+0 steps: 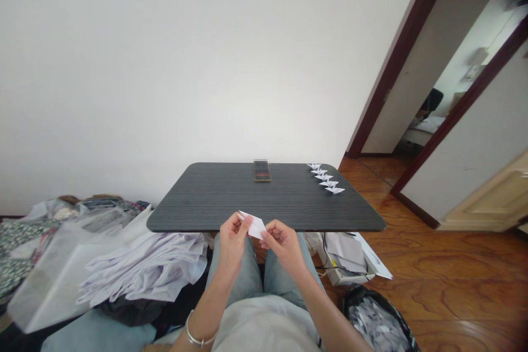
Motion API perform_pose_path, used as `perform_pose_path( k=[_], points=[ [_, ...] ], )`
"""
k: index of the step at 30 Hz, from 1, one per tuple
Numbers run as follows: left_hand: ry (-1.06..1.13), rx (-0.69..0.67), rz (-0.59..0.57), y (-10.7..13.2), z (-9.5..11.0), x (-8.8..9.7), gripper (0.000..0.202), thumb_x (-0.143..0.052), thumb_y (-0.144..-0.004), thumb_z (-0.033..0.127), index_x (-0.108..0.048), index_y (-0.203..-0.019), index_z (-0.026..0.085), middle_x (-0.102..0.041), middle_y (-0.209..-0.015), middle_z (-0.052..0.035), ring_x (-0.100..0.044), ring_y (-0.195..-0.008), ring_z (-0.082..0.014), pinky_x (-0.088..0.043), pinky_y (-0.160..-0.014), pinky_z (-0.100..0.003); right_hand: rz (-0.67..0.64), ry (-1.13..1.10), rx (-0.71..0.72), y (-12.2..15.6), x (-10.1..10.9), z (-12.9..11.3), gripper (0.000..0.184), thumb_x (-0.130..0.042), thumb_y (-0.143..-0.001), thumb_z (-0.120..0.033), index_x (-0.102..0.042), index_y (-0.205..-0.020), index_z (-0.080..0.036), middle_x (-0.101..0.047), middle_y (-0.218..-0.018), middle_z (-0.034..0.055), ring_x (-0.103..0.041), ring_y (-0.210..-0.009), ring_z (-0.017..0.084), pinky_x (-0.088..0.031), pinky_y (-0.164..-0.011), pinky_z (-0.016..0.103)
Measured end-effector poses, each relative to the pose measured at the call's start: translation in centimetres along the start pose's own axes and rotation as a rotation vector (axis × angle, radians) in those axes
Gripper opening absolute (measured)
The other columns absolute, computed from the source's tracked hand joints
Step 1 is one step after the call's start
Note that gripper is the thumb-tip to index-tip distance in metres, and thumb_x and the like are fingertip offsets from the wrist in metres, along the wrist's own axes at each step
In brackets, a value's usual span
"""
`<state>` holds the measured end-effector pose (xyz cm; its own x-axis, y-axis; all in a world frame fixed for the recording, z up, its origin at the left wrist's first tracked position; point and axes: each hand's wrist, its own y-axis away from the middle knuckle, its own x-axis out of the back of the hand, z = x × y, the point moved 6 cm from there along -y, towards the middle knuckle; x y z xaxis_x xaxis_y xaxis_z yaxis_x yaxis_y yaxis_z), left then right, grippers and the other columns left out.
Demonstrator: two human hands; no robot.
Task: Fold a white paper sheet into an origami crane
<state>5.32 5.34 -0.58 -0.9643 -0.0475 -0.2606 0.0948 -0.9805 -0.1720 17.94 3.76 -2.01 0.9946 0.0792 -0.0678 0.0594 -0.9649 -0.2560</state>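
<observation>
A folded piece of white paper is held up between my two hands, just over the near edge of the dark table. My left hand pinches its left side with thumb and fingers. At its lower right corner, my right hand closes thumb and fingertips on the paper. Several white folded paper cranes stand in a slanting row at the table's right side. Toward the back middle lies a phone, its top blurred over.
Piled cloth and a clear plastic bag lie left of my legs. Under the table's right side sits a box of papers. A black bag full of paper scraps stands at lower right. A white wall rises behind the table.
</observation>
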Motion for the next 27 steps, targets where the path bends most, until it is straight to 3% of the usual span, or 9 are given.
perform_pose_path(
  k=[5,8,11,15,19,27],
  points=[
    [-0.011,0.026,-0.065,0.0,0.1,-0.2,0.021,-0.07,-0.068,0.03,-0.054,-0.066,0.016,-0.057,-0.061,0.0034,-0.05,-0.057,-0.0093,-0.039,-0.056,-0.02,0.166,-0.097,-0.008,-0.4,1.4,-0.5,0.023,-0.066,-0.074,-0.039,-0.058,-0.072,-0.018,-0.064,-0.059,0.0,-0.061,-0.053,0.014,-0.048,-0.051,0.023],
    [-0.016,0.035,-0.116,0.1,0.3,-0.7,0.025,-0.073,-0.063,0.027,-0.057,-0.08,0.017,-0.055,-0.061,0.0054,-0.052,-0.055,-0.0098,-0.041,-0.054,-0.02,0.231,-0.145,0.016,-0.6,2.3,-0.8,0.022,-0.069,-0.071,-0.037,-0.059,-0.076,-0.018,-0.063,-0.056,-0.0021,-0.059,-0.049,0.012,-0.049,-0.049,0.021],
    [-0.043,0.029,-0.181,0.2,0.6,-1.2,0.03,-0.072,-0.064,0.026,-0.062,-0.091,0.016,-0.055,-0.061,0.0045,-0.053,-0.057,-0.0108,-0.042,-0.055,-0.021,0.19,-0.158,0.017,-0.7,2.3,-0.9,0.021,-0.072,-0.068,-0.034,-0.06,-0.076,-0.019,-0.064,-0.061,-0.0021,-0.059,-0.051,0.011,-0.05,-0.048,0.021],
    [-0.088,0.064,-0.247,0.5,0.7,-1.4,0.022,-0.069,-0.068,0.027,-0.069,-0.086,0.014,-0.066,-0.079,-0.0038,-0.057,-0.069,-0.0146,-0.043,-0.061,-0.022,0.134,-0.158,0.009,-0.7,1.9,-1.0,0.019,-0.075,-0.065,-0.031,-0.063,-0.073,-0.019,-0.064,-0.062,-0.0025,-0.058,-0.052,0.011,-0.051,-0.048,0.02],
    [-0.088,0.073,-0.278,0.5,0.7,-1.1,0.023,-0.068,-0.069,0.025,-0.07,-0.089,0.015,-0.067,-0.079,-0.0034,-0.057,-0.069,-0.0142,-0.042,-0.064,-0.022,0.123,-0.179,-0.003,-0.8,1.6,-1.0,0.019,-0.076,-0.064,-0.031,-0.063,-0.071,-0.018,-0.065,-0.061,-0.0019,-0.059,-0.053,0.011,-0.051,-0.048,0.02],
    [-0.037,0.078,-0.26,0.4,0.5,-0.9,0.012,-0.068,-0.069,0.024,-0.065,-0.076,0.015,-0.064,-0.07,0.0,-0.053,-0.064,-0.0118,-0.039,-0.062,-0.021,0.11,-0.223,-0.056,-0.7,1.7,-0.3,0.023,-0.076,-0.064,-0.035,-0.062,-0.069,-0.018,-0.065,-0.058,-0.0018,-0.06,-0.049,0.011,-0.051,-0.048,0.021]
  ],
)
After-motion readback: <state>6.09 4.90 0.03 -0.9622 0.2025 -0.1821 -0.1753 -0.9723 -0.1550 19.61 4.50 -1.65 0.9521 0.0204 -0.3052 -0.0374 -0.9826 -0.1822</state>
